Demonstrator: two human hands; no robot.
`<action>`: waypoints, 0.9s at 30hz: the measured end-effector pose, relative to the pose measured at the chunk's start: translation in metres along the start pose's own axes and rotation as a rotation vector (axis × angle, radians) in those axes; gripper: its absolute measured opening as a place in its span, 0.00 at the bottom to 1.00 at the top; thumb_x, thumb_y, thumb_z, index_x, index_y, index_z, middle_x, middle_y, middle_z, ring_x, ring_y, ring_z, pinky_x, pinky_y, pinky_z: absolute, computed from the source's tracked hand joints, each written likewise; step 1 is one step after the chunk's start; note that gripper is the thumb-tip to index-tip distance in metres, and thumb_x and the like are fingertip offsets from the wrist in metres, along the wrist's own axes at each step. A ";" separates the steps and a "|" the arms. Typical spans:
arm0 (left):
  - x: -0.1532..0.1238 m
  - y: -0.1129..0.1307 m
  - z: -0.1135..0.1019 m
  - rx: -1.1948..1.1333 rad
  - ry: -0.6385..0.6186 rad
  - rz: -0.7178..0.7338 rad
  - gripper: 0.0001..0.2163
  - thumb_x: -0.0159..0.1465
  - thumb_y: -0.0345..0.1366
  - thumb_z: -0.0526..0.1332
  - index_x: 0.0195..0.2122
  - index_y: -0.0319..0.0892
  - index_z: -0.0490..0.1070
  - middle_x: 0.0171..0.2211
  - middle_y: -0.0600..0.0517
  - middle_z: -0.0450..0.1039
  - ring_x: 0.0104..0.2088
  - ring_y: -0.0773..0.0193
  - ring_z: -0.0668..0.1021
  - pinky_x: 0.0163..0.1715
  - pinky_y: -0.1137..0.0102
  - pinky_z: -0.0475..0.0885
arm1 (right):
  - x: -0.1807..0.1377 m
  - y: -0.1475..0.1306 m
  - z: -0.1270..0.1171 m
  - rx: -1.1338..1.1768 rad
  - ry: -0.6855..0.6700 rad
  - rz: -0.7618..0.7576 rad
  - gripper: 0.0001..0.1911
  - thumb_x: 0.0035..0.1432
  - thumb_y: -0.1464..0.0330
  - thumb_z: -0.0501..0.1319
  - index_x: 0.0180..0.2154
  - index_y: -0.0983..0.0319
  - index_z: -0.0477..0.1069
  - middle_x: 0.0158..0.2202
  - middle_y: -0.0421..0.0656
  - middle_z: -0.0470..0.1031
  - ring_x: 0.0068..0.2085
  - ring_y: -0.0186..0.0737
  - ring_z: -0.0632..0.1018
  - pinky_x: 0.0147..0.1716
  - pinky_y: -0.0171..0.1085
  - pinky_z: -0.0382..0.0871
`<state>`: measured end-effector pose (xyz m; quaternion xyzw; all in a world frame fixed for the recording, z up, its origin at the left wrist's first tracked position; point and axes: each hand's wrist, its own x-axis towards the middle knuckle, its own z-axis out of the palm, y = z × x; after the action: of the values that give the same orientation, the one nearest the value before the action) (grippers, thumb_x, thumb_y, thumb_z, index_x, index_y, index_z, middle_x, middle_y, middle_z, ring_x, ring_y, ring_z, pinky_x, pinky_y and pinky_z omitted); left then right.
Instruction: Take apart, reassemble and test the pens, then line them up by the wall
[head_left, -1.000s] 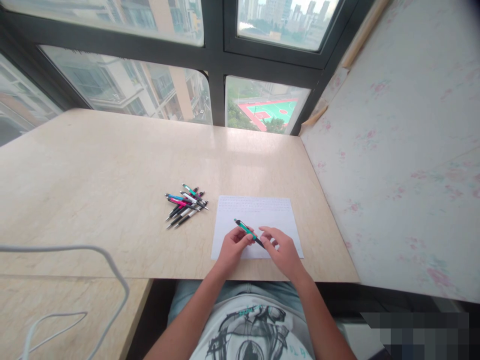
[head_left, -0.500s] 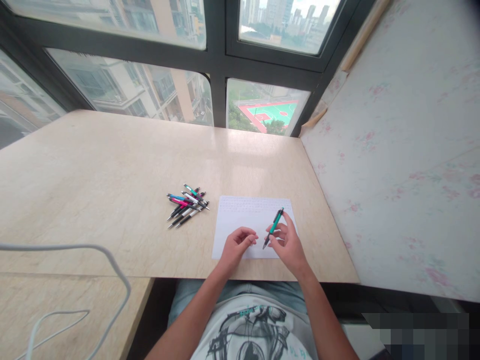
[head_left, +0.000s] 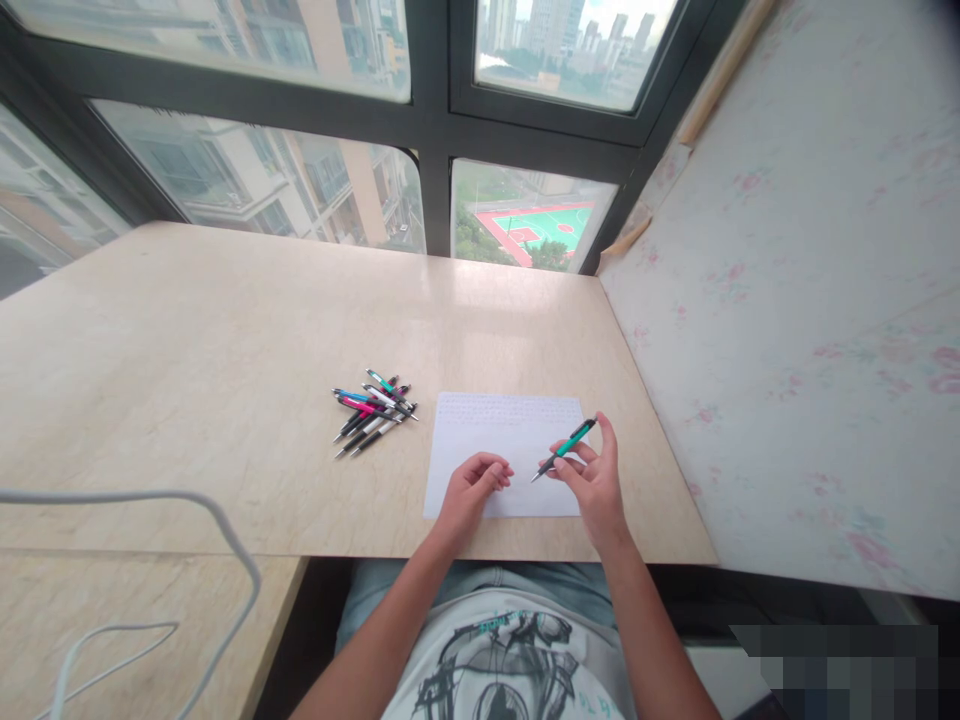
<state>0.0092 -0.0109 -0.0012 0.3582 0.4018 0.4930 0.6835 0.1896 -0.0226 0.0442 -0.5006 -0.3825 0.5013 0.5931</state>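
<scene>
A green-and-black click pen is held in my right hand, above the right part of a white paper sheet. Its tip points down to the left, and my index finger is at the button end. My left hand rests over the sheet's lower left part, fingers curled in and thumb against them, with nothing visible in it. Rows of small handwriting run along the top of the sheet. Left of the paper lies a loose pile of several pens in black, white, pink, blue and green.
The pale table reaches back to dark-framed windows. A flower-patterned wall borders it on the right. A grey-white cable loops over the lower left, where a second tabletop adjoins.
My right hand has moved slightly right and turned the pen to a flatter slant, its button end swinging right. My left hand and the pen pile stay practically the same.
</scene>
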 end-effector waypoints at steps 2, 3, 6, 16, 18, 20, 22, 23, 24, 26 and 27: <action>0.000 0.000 0.001 -0.024 0.008 -0.014 0.10 0.59 0.42 0.65 0.35 0.39 0.76 0.31 0.48 0.76 0.31 0.64 0.73 0.34 0.70 0.66 | 0.000 -0.001 0.001 0.021 0.033 -0.016 0.49 0.53 0.67 0.67 0.66 0.48 0.37 0.40 0.39 0.75 0.34 0.39 0.81 0.36 0.42 0.78; 0.000 0.000 0.001 -0.040 0.011 -0.022 0.11 0.59 0.43 0.65 0.35 0.39 0.76 0.31 0.48 0.76 0.31 0.64 0.74 0.34 0.70 0.67 | 0.001 -0.002 0.001 0.033 0.047 -0.019 0.49 0.53 0.67 0.67 0.66 0.48 0.37 0.40 0.39 0.75 0.33 0.39 0.81 0.36 0.43 0.78; 0.000 0.001 0.002 -0.110 0.024 -0.048 0.11 0.60 0.43 0.64 0.35 0.39 0.75 0.31 0.48 0.76 0.31 0.64 0.74 0.36 0.70 0.67 | 0.002 -0.002 0.002 0.070 0.077 -0.010 0.48 0.53 0.66 0.67 0.65 0.48 0.38 0.39 0.38 0.74 0.33 0.38 0.81 0.36 0.44 0.78; 0.000 0.004 0.003 -0.185 0.044 -0.072 0.12 0.59 0.44 0.65 0.34 0.38 0.76 0.31 0.47 0.77 0.31 0.65 0.75 0.36 0.70 0.68 | 0.002 0.000 0.000 0.094 0.105 0.010 0.48 0.52 0.66 0.68 0.65 0.48 0.42 0.37 0.38 0.75 0.32 0.39 0.80 0.37 0.46 0.78; 0.000 0.004 0.003 -0.191 0.042 -0.072 0.12 0.59 0.44 0.65 0.34 0.38 0.76 0.31 0.47 0.77 0.31 0.65 0.75 0.36 0.70 0.68 | 0.002 -0.001 0.000 0.100 0.103 0.003 0.46 0.52 0.66 0.68 0.65 0.49 0.45 0.37 0.39 0.76 0.33 0.39 0.80 0.36 0.46 0.78; -0.001 0.004 0.004 -0.193 0.043 -0.072 0.12 0.59 0.44 0.65 0.34 0.38 0.76 0.31 0.47 0.77 0.31 0.65 0.75 0.36 0.70 0.69 | 0.002 -0.001 -0.001 0.108 0.110 -0.007 0.45 0.52 0.66 0.68 0.64 0.49 0.46 0.37 0.39 0.76 0.33 0.39 0.80 0.36 0.46 0.78; -0.001 0.005 0.004 -0.189 0.049 -0.073 0.13 0.59 0.44 0.65 0.34 0.38 0.76 0.31 0.46 0.76 0.31 0.64 0.75 0.36 0.70 0.69 | 0.002 -0.001 -0.001 0.113 0.117 -0.007 0.44 0.52 0.67 0.68 0.64 0.49 0.47 0.37 0.39 0.76 0.32 0.39 0.80 0.36 0.46 0.77; -0.001 0.005 0.004 -0.186 0.053 -0.074 0.13 0.59 0.44 0.65 0.34 0.38 0.76 0.31 0.46 0.76 0.31 0.64 0.75 0.36 0.69 0.69 | 0.002 -0.001 -0.001 0.114 0.120 -0.004 0.44 0.52 0.67 0.68 0.64 0.49 0.47 0.37 0.39 0.76 0.32 0.39 0.80 0.36 0.46 0.77; 0.000 0.005 0.004 -0.185 0.055 -0.075 0.13 0.59 0.44 0.65 0.34 0.38 0.76 0.31 0.46 0.76 0.31 0.64 0.75 0.36 0.69 0.69 | 0.002 -0.001 0.000 0.114 0.121 0.003 0.44 0.52 0.67 0.68 0.64 0.49 0.47 0.37 0.39 0.75 0.33 0.39 0.80 0.36 0.45 0.77; 0.000 0.004 0.004 -0.187 0.053 -0.075 0.13 0.59 0.44 0.65 0.34 0.38 0.76 0.31 0.46 0.76 0.31 0.64 0.75 0.36 0.70 0.69 | 0.003 -0.001 0.000 0.112 0.124 0.016 0.45 0.51 0.66 0.68 0.64 0.48 0.46 0.38 0.39 0.75 0.33 0.39 0.80 0.36 0.45 0.77; 0.000 0.004 0.003 -0.188 0.048 -0.075 0.12 0.59 0.44 0.65 0.35 0.38 0.76 0.31 0.46 0.76 0.31 0.64 0.75 0.36 0.70 0.69 | 0.003 -0.001 0.000 0.112 0.125 0.022 0.46 0.51 0.66 0.69 0.64 0.48 0.46 0.38 0.39 0.75 0.33 0.39 0.80 0.36 0.45 0.77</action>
<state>0.0107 -0.0104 0.0036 0.2651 0.3831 0.5113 0.7222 0.1903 -0.0199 0.0453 -0.5011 -0.3103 0.4961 0.6376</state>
